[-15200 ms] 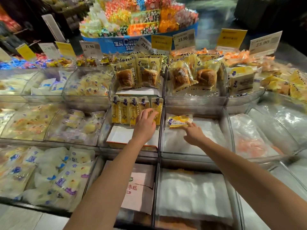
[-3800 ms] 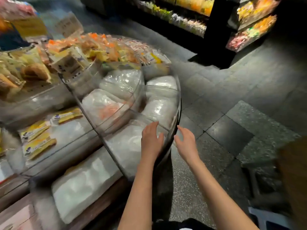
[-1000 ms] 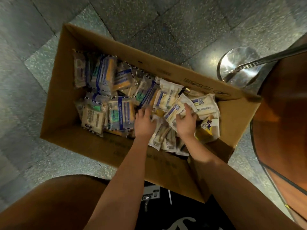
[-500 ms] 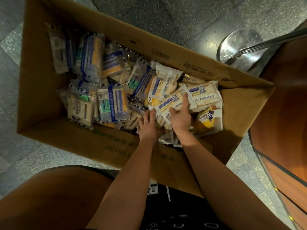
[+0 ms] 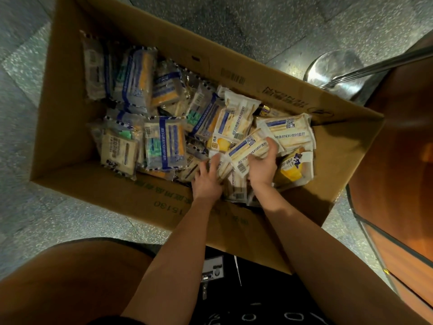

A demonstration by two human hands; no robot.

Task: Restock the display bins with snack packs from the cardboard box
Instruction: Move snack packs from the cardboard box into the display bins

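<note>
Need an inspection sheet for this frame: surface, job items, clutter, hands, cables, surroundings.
Surface: speckled stone floor; the box stands on it.
Job's things: open cardboard box holding a loose heap of snack packs; clear blue-striped packs on its left side, cream packs on its right side.
Clutter: nothing seen.
Hands: left hand rests with fingers spread on the heap; right hand grips a blue-banded cream pack.
Cables: nothing seen.
Surroundings: shiny metal stand base beyond the box; wooden panel on the right. Display bins not in view.
</note>
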